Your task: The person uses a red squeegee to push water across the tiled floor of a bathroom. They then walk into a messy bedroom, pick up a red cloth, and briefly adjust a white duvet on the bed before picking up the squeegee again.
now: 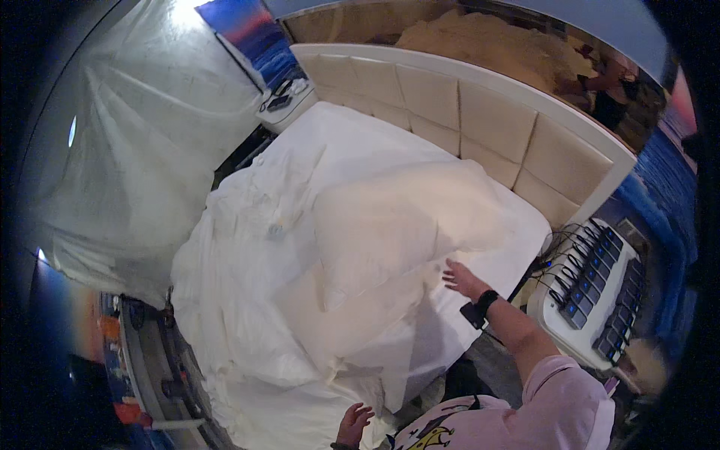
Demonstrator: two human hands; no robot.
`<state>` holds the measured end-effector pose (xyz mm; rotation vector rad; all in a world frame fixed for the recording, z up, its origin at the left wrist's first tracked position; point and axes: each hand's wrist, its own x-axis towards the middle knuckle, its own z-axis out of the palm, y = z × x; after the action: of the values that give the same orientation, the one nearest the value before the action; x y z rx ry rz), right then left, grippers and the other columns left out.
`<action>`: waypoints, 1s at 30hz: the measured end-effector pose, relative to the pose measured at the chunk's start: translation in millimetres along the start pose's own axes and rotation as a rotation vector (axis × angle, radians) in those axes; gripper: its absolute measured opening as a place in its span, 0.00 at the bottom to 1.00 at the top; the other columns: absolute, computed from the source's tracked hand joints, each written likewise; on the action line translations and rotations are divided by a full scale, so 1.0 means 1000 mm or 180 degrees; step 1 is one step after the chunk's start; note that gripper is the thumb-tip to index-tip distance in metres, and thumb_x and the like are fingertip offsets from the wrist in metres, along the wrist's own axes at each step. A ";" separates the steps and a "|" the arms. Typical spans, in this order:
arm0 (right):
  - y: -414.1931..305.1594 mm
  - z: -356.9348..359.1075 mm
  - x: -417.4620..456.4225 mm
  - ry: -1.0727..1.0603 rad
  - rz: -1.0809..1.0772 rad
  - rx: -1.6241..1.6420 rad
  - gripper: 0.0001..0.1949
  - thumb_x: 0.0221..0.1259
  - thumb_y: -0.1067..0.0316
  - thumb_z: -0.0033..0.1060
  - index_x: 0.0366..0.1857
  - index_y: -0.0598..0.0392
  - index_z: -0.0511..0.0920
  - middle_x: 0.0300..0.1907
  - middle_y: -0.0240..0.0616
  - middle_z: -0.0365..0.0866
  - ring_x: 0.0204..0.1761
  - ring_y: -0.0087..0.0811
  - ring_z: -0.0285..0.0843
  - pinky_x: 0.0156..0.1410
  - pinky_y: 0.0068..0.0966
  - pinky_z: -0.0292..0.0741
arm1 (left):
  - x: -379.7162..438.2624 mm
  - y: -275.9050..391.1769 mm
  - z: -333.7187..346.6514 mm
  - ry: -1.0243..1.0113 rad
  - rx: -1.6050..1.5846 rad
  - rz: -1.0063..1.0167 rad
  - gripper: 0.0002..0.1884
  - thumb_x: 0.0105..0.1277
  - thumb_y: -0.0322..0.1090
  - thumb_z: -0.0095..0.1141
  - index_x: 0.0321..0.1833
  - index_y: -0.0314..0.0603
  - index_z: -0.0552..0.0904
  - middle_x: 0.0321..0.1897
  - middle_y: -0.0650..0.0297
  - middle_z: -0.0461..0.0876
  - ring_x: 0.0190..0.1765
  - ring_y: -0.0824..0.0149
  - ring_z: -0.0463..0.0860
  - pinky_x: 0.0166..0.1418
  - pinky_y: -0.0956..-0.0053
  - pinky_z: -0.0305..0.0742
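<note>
A bed with rumpled white bedding lies before me. A pale pillow rests on it, and another pale pillow adjoins it nearer the headboard. Off the lower right edge of the pillows is my right hand, fingers spread and holding nothing; whether it touches the sheet is unclear. Its wrist bears a black band, with a small black device hanging beside it. At the bottom, beside the bunched bedding, my left hand shows partly bent, parted fingers and no object in them.
A cream padded headboard runs behind the bed. At right, a white bedside table holds several cabled black devices with blue lights. Another bedside table stands at the far corner. Translucent sheeting hangs at left. A blurred skin-toned shape shows at lower right.
</note>
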<state>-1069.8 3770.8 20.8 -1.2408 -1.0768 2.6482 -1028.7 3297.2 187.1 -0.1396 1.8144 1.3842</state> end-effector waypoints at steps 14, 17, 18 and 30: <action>-0.046 -0.007 0.065 -0.0257 -0.0137 0.1264 0.28 0.52 0.38 0.49 0.51 0.44 0.68 0.49 0.31 0.72 0.49 0.33 0.70 0.50 0.31 0.71 | -0.016 -0.012 0.061 0.0105 -0.0254 -0.0303 0.24 0.64 0.39 0.48 0.60 0.37 0.60 0.53 0.55 0.71 0.53 0.63 0.73 0.55 0.69 0.67; -0.063 -0.004 0.070 0.0249 -0.0135 0.0659 0.22 0.55 0.42 0.49 0.45 0.45 0.71 0.40 0.29 0.77 0.41 0.30 0.74 0.42 0.27 0.74 | -0.027 -0.056 0.065 0.0240 -0.0438 -0.0174 0.24 0.64 0.39 0.48 0.60 0.37 0.61 0.51 0.55 0.72 0.52 0.63 0.73 0.54 0.70 0.68; -0.071 0.001 0.068 0.0173 -0.0210 0.0600 0.21 0.55 0.42 0.49 0.44 0.45 0.71 0.39 0.29 0.77 0.40 0.29 0.74 0.40 0.26 0.74 | -0.029 -0.070 0.066 0.0281 -0.0542 -0.0113 0.24 0.64 0.39 0.48 0.60 0.37 0.61 0.51 0.55 0.73 0.52 0.63 0.74 0.54 0.70 0.68; -0.090 0.154 -0.065 -0.0922 -0.2674 -0.2153 0.25 0.58 0.59 0.46 0.59 0.53 0.58 0.56 0.37 0.66 0.58 0.31 0.62 0.60 0.28 0.61 | -0.050 -0.081 0.049 0.0623 -0.0609 0.0092 0.22 0.63 0.40 0.49 0.57 0.39 0.65 0.45 0.59 0.76 0.47 0.67 0.76 0.49 0.75 0.69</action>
<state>-1153.9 3731.3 186.6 -0.2472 -2.0585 1.8696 -926.0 3287.9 156.8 -0.3613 1.8442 1.6110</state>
